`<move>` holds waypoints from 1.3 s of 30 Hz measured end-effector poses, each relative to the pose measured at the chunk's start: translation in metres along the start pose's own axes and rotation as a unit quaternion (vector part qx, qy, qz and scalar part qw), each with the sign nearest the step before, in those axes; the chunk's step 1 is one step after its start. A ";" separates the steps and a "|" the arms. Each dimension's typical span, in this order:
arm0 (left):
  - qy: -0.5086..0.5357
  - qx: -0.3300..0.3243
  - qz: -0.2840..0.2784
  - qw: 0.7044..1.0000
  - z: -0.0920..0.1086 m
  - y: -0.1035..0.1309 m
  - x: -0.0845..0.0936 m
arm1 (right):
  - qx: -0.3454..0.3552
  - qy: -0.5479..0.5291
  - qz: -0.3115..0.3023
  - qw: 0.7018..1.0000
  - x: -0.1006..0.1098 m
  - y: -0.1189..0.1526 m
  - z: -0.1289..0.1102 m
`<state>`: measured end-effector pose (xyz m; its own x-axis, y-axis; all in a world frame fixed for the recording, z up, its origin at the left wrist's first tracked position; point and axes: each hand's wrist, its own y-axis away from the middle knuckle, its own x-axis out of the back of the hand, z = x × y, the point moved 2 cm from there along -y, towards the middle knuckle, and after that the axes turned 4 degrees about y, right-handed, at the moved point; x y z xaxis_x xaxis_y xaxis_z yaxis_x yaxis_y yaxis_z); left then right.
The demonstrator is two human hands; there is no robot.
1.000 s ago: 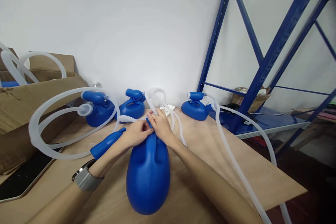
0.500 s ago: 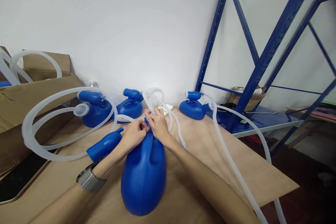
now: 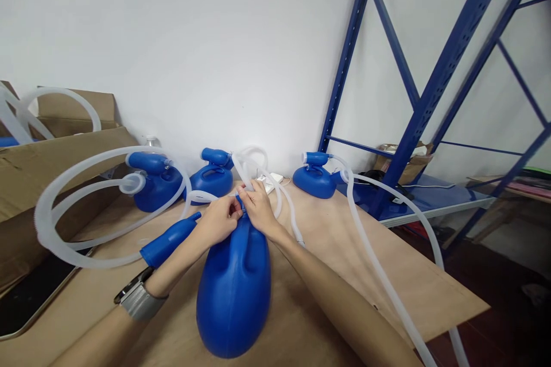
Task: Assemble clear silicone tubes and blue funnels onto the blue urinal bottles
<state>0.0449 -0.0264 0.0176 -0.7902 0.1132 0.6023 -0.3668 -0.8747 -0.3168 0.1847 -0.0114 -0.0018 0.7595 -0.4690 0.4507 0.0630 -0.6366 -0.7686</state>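
Note:
A blue plastic urinal jug [image 3: 232, 304] with a moulded handle lies on the tabletop right in front of me, its neck pointing away. My left hand [image 3: 221, 219] pinches at the neck from the left, with thumb and fingers curled together. From the other side my right hand [image 3: 259, 210] closes its fingers round the top of the same neck. Something small and clear shows between the fingertips, too hidden to name. Left of the jug, by my left forearm, lies a separate blue spouted tube-shaped piece [image 3: 169, 242].
More blue jugs [image 3: 210, 182] with translucent hoses [image 3: 43, 206] stand along the wall, one further right [image 3: 314, 182]. A cardboard box [image 3: 64, 155] is at left, with a dark flat phone-like slab [image 3: 38, 292] before it. A white power strip [image 3: 270, 183] and blue shelving [image 3: 413, 126] are behind.
Both hands stay at the jug's neck, with only small finger shifts; slightly more of the neck shows between them. The whole view has shifted a little.

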 end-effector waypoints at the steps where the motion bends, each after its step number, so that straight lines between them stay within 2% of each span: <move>1: -0.004 -0.004 -0.006 1.000 0.001 0.000 0.001 | 0.002 -0.003 -0.001 1.000 0.000 0.000 0.000; 7: -0.011 -0.028 -0.063 0.998 0.005 -0.003 0.008 | 0.005 -0.010 -0.008 1.000 -0.001 0.001 0.003; 11: 0.031 -0.045 -0.102 0.993 0.000 -0.006 0.015 | -0.013 -0.030 -0.024 0.999 0.001 0.001 0.003; 13: 0.038 -0.044 -0.063 0.996 -0.005 -0.009 0.018 | -0.036 -0.034 -0.035 0.998 0.003 -0.001 0.001; 16: 0.014 -0.061 0.034 0.997 -0.010 -0.014 0.018 | -0.065 -0.049 -0.036 0.996 0.005 -0.004 -0.001; 18: 0.007 -0.084 0.057 0.995 -0.011 -0.017 0.015 | -0.071 -0.066 -0.034 0.995 0.008 -0.006 -0.001; 23: 0.025 -0.089 0.002 0.996 -0.014 -0.025 0.010 | -0.064 -0.098 -0.070 0.991 0.016 -0.010 0.003; 26: 0.006 -0.089 -0.008 0.996 -0.016 -0.026 0.013 | -0.068 -0.119 -0.082 0.987 0.021 -0.014 0.007; 31: -0.039 -0.080 -0.007 0.996 -0.017 -0.022 0.020 | -0.136 -0.079 -0.076 0.985 0.034 -0.029 0.027; 34: -0.093 -0.084 -0.008 0.992 -0.013 -0.020 0.021 | -0.157 -0.039 -0.086 0.983 0.055 -0.037 0.035; 37: -0.153 -0.078 -0.009 0.985 -0.007 -0.018 0.019 | -0.167 0.018 -0.137 0.976 0.079 -0.037 0.019; 39: -0.190 -0.068 -0.005 0.979 0.000 -0.015 0.018 | -0.154 0.114 -0.231 0.954 0.087 -0.030 -0.003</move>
<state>0.0362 -0.0115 0.0325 -0.5555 -0.0857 0.8271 -0.4550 -0.8013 -0.3885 0.2465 -0.0349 0.0619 0.5332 -0.1931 0.8237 0.1366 -0.9412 -0.3091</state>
